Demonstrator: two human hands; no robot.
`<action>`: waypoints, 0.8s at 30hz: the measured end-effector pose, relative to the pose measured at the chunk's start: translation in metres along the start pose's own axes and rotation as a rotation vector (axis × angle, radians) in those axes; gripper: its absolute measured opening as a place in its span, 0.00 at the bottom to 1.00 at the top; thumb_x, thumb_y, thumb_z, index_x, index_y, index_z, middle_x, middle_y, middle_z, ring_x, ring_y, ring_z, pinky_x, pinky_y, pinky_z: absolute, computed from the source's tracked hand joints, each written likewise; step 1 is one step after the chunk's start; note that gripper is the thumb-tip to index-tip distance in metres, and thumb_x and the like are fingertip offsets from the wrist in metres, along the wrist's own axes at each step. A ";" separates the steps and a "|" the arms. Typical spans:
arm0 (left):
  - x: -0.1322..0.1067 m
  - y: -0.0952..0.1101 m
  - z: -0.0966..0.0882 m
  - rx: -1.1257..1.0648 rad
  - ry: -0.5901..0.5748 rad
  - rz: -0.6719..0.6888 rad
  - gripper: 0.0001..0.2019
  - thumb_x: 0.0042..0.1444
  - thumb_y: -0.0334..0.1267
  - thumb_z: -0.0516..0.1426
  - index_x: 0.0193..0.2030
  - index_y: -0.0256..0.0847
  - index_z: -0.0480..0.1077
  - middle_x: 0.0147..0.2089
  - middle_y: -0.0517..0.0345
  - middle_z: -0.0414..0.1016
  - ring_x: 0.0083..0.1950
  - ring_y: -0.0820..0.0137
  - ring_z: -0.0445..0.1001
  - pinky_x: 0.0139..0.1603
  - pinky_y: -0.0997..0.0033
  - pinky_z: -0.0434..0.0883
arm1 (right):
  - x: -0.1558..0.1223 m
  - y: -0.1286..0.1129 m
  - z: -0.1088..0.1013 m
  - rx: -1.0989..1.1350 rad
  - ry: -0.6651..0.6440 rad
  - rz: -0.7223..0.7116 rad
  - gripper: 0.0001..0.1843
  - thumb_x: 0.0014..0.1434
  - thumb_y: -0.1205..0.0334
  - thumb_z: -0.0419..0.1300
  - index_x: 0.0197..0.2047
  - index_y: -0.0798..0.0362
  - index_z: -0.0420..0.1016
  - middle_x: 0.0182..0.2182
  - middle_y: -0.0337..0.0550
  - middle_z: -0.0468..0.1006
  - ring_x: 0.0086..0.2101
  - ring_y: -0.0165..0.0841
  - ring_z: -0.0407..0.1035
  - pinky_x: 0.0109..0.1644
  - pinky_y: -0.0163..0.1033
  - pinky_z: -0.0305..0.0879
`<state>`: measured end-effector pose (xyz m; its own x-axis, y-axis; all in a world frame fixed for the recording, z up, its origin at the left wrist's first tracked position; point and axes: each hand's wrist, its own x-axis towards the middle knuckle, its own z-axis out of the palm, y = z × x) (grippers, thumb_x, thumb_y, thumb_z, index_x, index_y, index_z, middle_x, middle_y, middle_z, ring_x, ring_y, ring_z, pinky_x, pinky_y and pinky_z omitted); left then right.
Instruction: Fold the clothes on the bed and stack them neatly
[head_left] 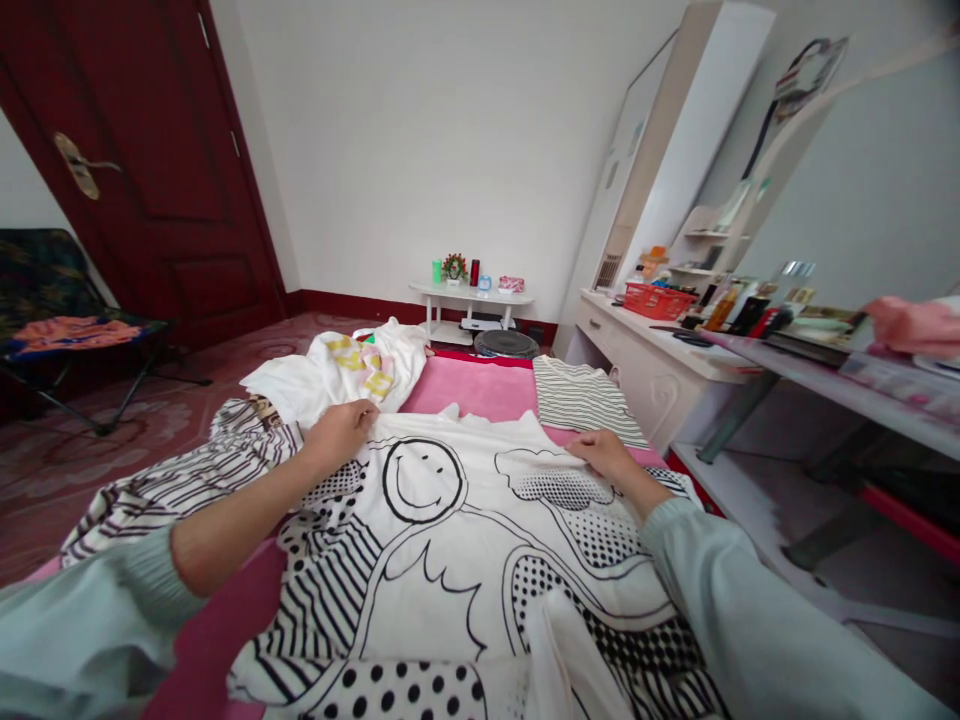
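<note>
Across the pink cover (pixel 472 385) in front of you lies a white printed garment (pixel 457 610), spread nearly flat, its black drawing facing up: a smiling round face at the upper left, then bold stripes, dots and wavy outlines. Your left hand (pixel 341 435) has its grip closed, finger and thumb together, on the far left corner of the cloth. Your right hand (pixel 604 455) pinches the far right side in the same way. Set wide apart like this, your two hands seem to hold the far edge stretched so the fabric between them lies smooth. Nearest you, a white flap (pixel 562 660) stands up in a fold; whether it is a sleeve or a hem is hard to tell, as the view cuts it off. Beyond your left hand, a crumpled white cloth (pixel 300 375) and a brown-striped garment (pixel 172 475) are heaped loosely. Beyond your right hand, a thin-striped top (pixel 581 400) lies flat and neat, apparently set aside to leave the middle free.
</note>
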<state>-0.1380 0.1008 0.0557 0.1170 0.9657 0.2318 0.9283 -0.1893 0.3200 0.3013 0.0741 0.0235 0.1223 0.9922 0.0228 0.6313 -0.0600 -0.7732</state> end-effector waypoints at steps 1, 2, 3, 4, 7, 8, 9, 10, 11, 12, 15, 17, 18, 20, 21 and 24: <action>0.001 -0.002 0.002 -0.041 -0.034 0.020 0.18 0.59 0.43 0.45 0.42 0.39 0.73 0.38 0.52 0.77 0.41 0.64 0.73 0.42 0.70 0.65 | -0.002 0.000 -0.003 -0.021 0.005 0.007 0.19 0.47 0.50 0.61 0.27 0.60 0.78 0.13 0.35 0.64 0.16 0.25 0.53 0.20 0.32 0.47; 0.001 -0.003 0.003 -0.078 -0.082 0.043 0.19 0.59 0.45 0.45 0.40 0.38 0.73 0.36 0.54 0.77 0.39 0.64 0.73 0.41 0.71 0.65 | -0.003 0.000 -0.004 -0.040 0.000 0.016 0.20 0.48 0.48 0.60 0.27 0.60 0.78 0.13 0.36 0.64 0.16 0.25 0.53 0.20 0.33 0.48; 0.001 -0.002 0.004 -0.111 -0.138 0.063 0.20 0.58 0.49 0.46 0.39 0.38 0.74 0.34 0.55 0.76 0.38 0.64 0.73 0.39 0.71 0.65 | -0.005 -0.001 -0.005 -0.052 -0.016 0.018 0.22 0.48 0.47 0.60 0.28 0.60 0.78 0.14 0.37 0.66 0.17 0.26 0.55 0.21 0.33 0.49; 0.001 -0.001 0.004 -0.140 -0.203 0.082 0.22 0.56 0.53 0.48 0.38 0.38 0.74 0.32 0.56 0.76 0.37 0.65 0.72 0.38 0.72 0.64 | -0.007 -0.002 -0.004 -0.060 -0.044 0.003 0.23 0.48 0.45 0.60 0.30 0.60 0.79 0.15 0.38 0.68 0.18 0.28 0.57 0.21 0.33 0.50; -0.002 0.006 -0.001 -0.215 -0.392 0.114 0.26 0.48 0.60 0.53 0.37 0.38 0.76 0.30 0.60 0.74 0.34 0.66 0.70 0.32 0.74 0.62 | -0.013 -0.007 0.001 -0.096 -0.166 -0.144 0.21 0.47 0.48 0.62 0.36 0.57 0.80 0.24 0.42 0.75 0.24 0.31 0.64 0.25 0.33 0.56; -0.004 0.008 -0.004 -0.236 -0.448 0.130 0.26 0.48 0.61 0.54 0.36 0.38 0.76 0.29 0.61 0.73 0.32 0.67 0.69 0.31 0.75 0.60 | -0.015 -0.009 0.002 -0.131 -0.198 -0.193 0.19 0.46 0.51 0.62 0.35 0.57 0.80 0.25 0.42 0.76 0.25 0.31 0.65 0.26 0.33 0.56; -0.007 0.010 -0.007 -0.257 -0.502 0.145 0.26 0.48 0.61 0.54 0.35 0.38 0.76 0.27 0.61 0.72 0.30 0.68 0.68 0.29 0.75 0.59 | -0.017 -0.011 0.004 -0.176 -0.216 -0.222 0.16 0.46 0.53 0.62 0.33 0.57 0.80 0.25 0.41 0.76 0.25 0.31 0.65 0.26 0.32 0.55; -0.009 0.012 -0.010 -0.277 -0.550 0.159 0.25 0.49 0.60 0.53 0.34 0.38 0.76 0.26 0.62 0.71 0.29 0.69 0.67 0.28 0.75 0.58 | -0.019 -0.012 0.004 -0.220 -0.228 -0.234 0.14 0.46 0.54 0.62 0.30 0.57 0.80 0.23 0.39 0.74 0.24 0.30 0.64 0.26 0.32 0.54; -0.012 0.013 -0.013 -0.296 -0.589 0.174 0.25 0.49 0.60 0.53 0.33 0.39 0.76 0.25 0.63 0.70 0.28 0.70 0.66 0.28 0.76 0.58 | -0.021 -0.015 0.003 -0.253 -0.239 -0.235 0.12 0.46 0.56 0.61 0.27 0.57 0.79 0.21 0.37 0.72 0.23 0.29 0.63 0.25 0.31 0.53; -0.014 0.014 -0.016 -0.313 -0.622 0.187 0.24 0.50 0.59 0.53 0.33 0.39 0.76 0.25 0.63 0.70 0.27 0.71 0.65 0.28 0.76 0.58 | -0.023 -0.018 0.001 -0.273 -0.250 -0.229 0.11 0.46 0.57 0.60 0.24 0.57 0.78 0.18 0.36 0.70 0.21 0.28 0.62 0.24 0.31 0.51; -0.011 0.014 -0.027 -0.312 -0.667 0.226 0.22 0.50 0.56 0.53 0.33 0.39 0.76 0.24 0.63 0.70 0.27 0.72 0.65 0.29 0.77 0.59 | -0.025 -0.032 -0.017 -0.278 -0.336 -0.114 0.09 0.45 0.60 0.59 0.20 0.56 0.74 0.14 0.35 0.68 0.16 0.25 0.58 0.19 0.30 0.48; 0.002 0.015 -0.036 -0.261 -0.636 0.248 0.20 0.50 0.54 0.54 0.32 0.39 0.77 0.25 0.63 0.71 0.28 0.71 0.67 0.30 0.77 0.60 | -0.020 -0.047 -0.035 -0.243 -0.381 0.012 0.08 0.45 0.61 0.60 0.21 0.57 0.73 0.12 0.36 0.68 0.13 0.24 0.56 0.17 0.30 0.48; 0.012 0.017 -0.041 -0.223 -0.591 0.259 0.19 0.50 0.53 0.54 0.32 0.40 0.77 0.26 0.63 0.72 0.30 0.70 0.68 0.31 0.77 0.61 | -0.015 -0.055 -0.044 -0.213 -0.370 0.063 0.07 0.45 0.62 0.60 0.23 0.57 0.74 0.12 0.36 0.69 0.12 0.24 0.55 0.16 0.30 0.48; 0.035 0.025 -0.049 -0.121 -0.445 0.275 0.17 0.50 0.50 0.54 0.35 0.41 0.78 0.31 0.61 0.76 0.34 0.68 0.71 0.35 0.76 0.64 | 0.000 -0.071 -0.059 -0.146 -0.273 0.114 0.06 0.45 0.64 0.61 0.26 0.58 0.75 0.10 0.35 0.67 0.11 0.24 0.54 0.15 0.29 0.49; 0.047 0.030 -0.052 -0.055 -0.353 0.268 0.17 0.51 0.49 0.54 0.37 0.42 0.78 0.34 0.60 0.78 0.37 0.67 0.72 0.38 0.75 0.65 | 0.009 -0.077 -0.064 -0.120 -0.199 0.128 0.04 0.45 0.65 0.62 0.27 0.58 0.75 0.09 0.34 0.66 0.10 0.23 0.54 0.14 0.28 0.49; 0.079 0.049 -0.055 0.153 -0.092 0.170 0.16 0.53 0.46 0.54 0.44 0.46 0.77 0.43 0.57 0.78 0.45 0.63 0.73 0.43 0.72 0.66 | 0.042 -0.091 -0.069 -0.063 -0.006 0.139 0.05 0.47 0.71 0.61 0.22 0.58 0.71 0.08 0.34 0.64 0.09 0.23 0.53 0.14 0.28 0.52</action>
<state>-0.1030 0.1581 0.1405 0.3011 0.9357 0.1837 0.9344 -0.3279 0.1390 0.3019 0.1140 0.1383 0.2072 0.9746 -0.0856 0.6558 -0.2032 -0.7271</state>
